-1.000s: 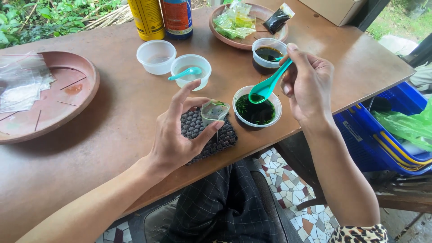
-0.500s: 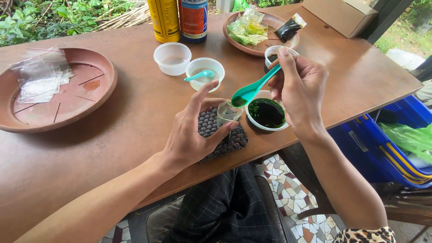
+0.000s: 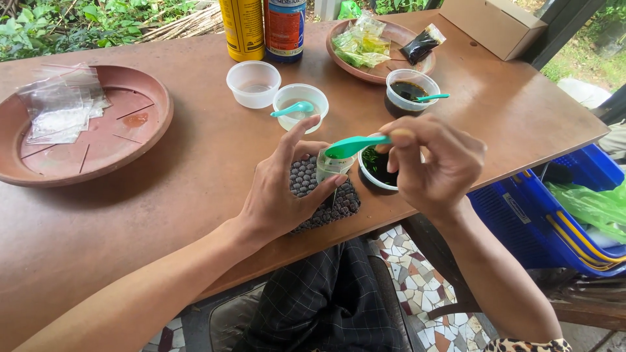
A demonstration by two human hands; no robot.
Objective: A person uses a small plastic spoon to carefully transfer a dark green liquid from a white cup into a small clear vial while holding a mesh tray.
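Two hands are engaged above the near edge of a brown wooden table (image 3: 163,195). At far left a terracotta saucer (image 3: 140,107) is seen, loaded with clear plastic bags (image 3: 62,104). The left hand (image 3: 280,189) is clamped, thumb and fingers, on a small clear vial (image 3: 331,166) held upright over a dark honeycomb mat (image 3: 323,199). The right hand (image 3: 433,163) is pinched on the handle of a teal plastic spoon (image 3: 355,146), whose bowl is poised at the vial mouth. A steady vial and a slow tilt of the spoon are judged advisable, so that nothing is spilled past the narrow mouth. Just behind, a white cup of dark green matter (image 3: 378,166) is noted. Farther right, a blue crate (image 3: 528,208) is seen on a mosaic-tiled floor (image 3: 424,287); greenery is visible beyond the table.
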